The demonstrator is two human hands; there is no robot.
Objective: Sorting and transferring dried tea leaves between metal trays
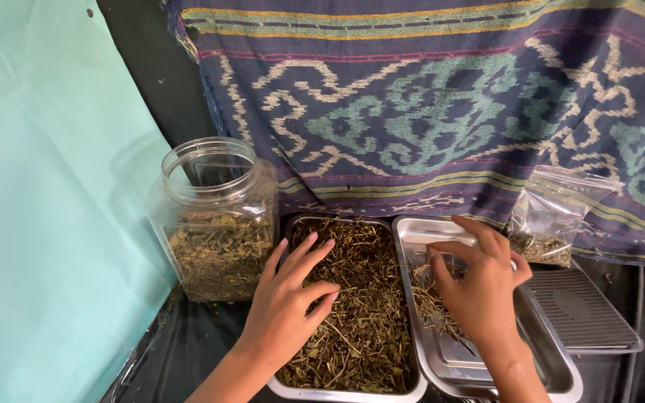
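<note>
Risk of spillage noted first: left hand [287, 306] lies flat, fingers spread, on the dried herbs [360, 313] heaped to the rim of the left steel tray [352, 391]; a sideways sweep could push stems over the edge onto the black tabletop [181, 351]. Right hand [479, 283] is curled, fingertips pinching at a thin scatter of stems [431, 306] in the right steel tray [561, 373]; whether it actually holds any is unclear from this angle. Brittle stems could crumble under a hard pinch. An open plastic jar [214, 224], part full of herbs, stands just left of the trays; an elbow could tip it. A clear zip bag [554, 224] leans behind a grey ridged lid [580, 310].

Surface: dark plastic sheeting. Backdrop: patterned woven cloth [442, 97], pale green sheet [46, 186] at left.
</note>
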